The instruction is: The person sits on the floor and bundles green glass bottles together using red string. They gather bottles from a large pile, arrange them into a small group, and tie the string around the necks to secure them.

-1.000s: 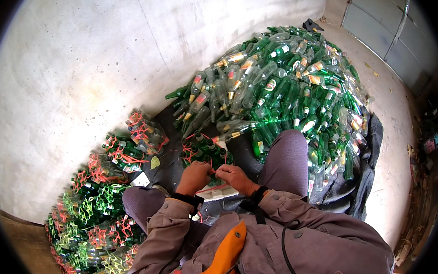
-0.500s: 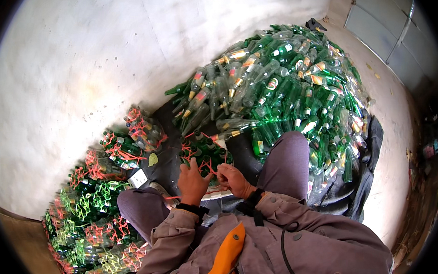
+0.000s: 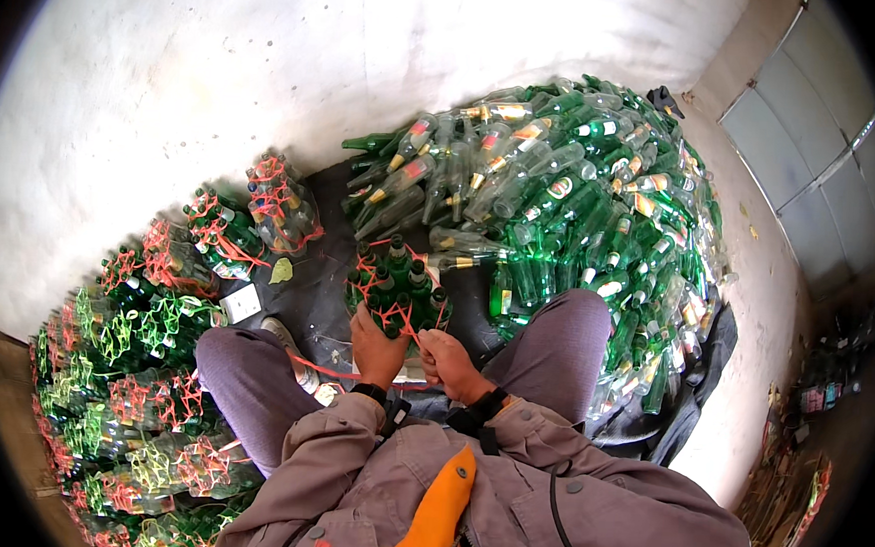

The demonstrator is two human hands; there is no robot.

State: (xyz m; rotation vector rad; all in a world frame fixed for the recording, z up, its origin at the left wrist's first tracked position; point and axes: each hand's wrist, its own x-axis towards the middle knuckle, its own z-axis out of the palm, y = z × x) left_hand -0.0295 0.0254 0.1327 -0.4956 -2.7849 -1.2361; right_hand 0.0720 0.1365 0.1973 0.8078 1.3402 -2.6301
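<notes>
Between my knees stands a bundle of upright green glass bottles [image 3: 393,277], with red plastic strap [image 3: 407,320] wound between and around the necks. My left hand [image 3: 377,352] is closed at the near side of the bundle, its fingers against the strap by the bottles and partly hidden. Just right of it, my right hand [image 3: 451,366] is closed in a pinch on the strap, which runs up to the bottle necks. A loose length of red strap trails left from below my hands toward my shoe [image 3: 290,353].
A large heap of loose green and clear bottles [image 3: 562,201] rises ahead and right. Tied bottle bundles [image 3: 154,397] with red and green straps crowd the left. A white box [image 3: 241,304] and a yellowish leaf [image 3: 281,270] lie on the dark sheet [image 3: 333,217]. A pale wall [image 3: 219,70] stands behind.
The view has shifted, showing more of the bundle. My left hand has gone from raised, spread fingers to closed against the bundle's near side; my right hand has stayed close beside it, still pinching.
</notes>
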